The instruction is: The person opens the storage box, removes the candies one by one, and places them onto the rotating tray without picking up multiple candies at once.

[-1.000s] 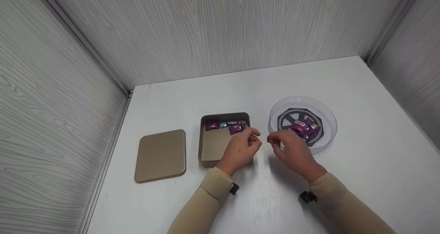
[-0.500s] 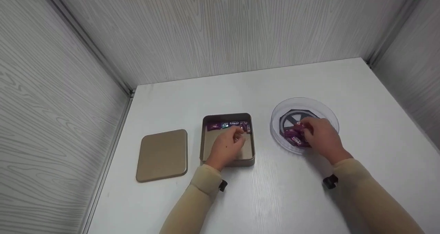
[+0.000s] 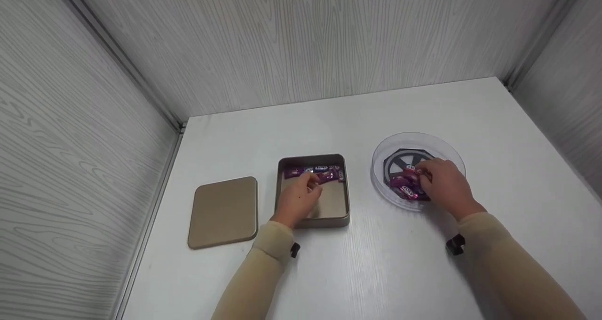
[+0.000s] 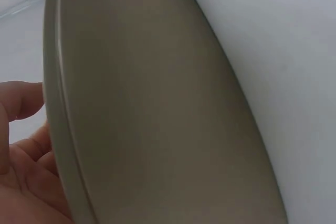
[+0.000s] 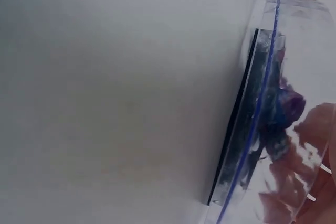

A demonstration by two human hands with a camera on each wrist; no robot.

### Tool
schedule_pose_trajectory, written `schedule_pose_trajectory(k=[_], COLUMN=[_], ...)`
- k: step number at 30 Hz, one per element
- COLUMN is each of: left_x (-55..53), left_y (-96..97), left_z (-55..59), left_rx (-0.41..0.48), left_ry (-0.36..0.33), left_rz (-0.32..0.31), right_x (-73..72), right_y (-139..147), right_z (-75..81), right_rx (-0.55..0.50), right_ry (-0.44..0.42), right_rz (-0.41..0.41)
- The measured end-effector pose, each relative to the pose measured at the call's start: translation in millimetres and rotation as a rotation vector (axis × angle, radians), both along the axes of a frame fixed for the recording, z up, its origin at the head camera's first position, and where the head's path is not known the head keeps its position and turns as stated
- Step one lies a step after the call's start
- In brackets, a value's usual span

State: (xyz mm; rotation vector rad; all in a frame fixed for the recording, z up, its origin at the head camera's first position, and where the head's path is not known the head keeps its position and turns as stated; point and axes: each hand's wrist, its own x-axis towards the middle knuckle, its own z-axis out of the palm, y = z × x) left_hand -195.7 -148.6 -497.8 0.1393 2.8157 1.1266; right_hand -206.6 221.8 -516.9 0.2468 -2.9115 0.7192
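Note:
My left hand (image 3: 297,198) is over the open gold tin (image 3: 331,209), its loosely bent fingertips right at the left end of a purple-wrapped candy (image 3: 328,175). Several more wrapped candies (image 3: 292,172) lie along the tin's back wall. In the left wrist view the tin's side (image 4: 157,103) hides the fingertips. Inside the clear round dish (image 3: 383,195), my right hand (image 3: 447,186) pinches a purple-and-red wrapped candy (image 3: 411,170) on a small pile. Through the dish wall, the right wrist view shows a purple wrapper (image 5: 292,107) by the fingers (image 5: 315,129).
A gold lid (image 3: 223,212) lies flat on the white table (image 3: 329,282), left of the tin. Beneath the candies in the dish is a dark octagonal piece with a wheel pattern (image 3: 395,162). Wood-grain panels (image 3: 301,42) enclose the table at the back and sides.
My right hand has moved from beside the tin to the candies in the dish. My left hand has shifted left over the tin, uncovering the candy by its fingertips.

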Motion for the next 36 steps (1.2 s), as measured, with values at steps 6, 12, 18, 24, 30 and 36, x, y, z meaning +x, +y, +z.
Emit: schedule_pose_trajectory(k=[6, 12, 18, 24, 30, 36], left_x=[-7.5, -14.6, -23.7, -31.8, -31.9, -32.2], left_y=[-4.7, -7.9, -7.1, -5.2, -4.9, -2.4], left_z=[-3.3, -7.5, -8.7, -10.9, -12.2, -13.5], left_rx=[-0.114, -0.266, -0.314, -0.397, -0.488, -0.580], left_ry=[0.015, -0.019, -0.070, -0.117, -0.088, -0.025], left_rz=[0.027, 0.027, 0.015, -0.026, -0.056, -0.085], right_x=[5.6, 8.4, 11.2, 15.2, 16.9, 20.5], right_y=[-6.6, -17.5, -26.2, -29.3, -28.9, -30.0], right_z=[7.3, 12.6, 15.4, 14.0, 13.8, 13.8], right_rx=[-0.025, -0.075, -0.141, -0.154, -0.167, -0.184], right_ry=[0.036, 0.039, 0.081, 0.088, 0.107, 0.088], right_rz=[0.003, 0.029, 0.065, 0.071, 0.098, 0.098])
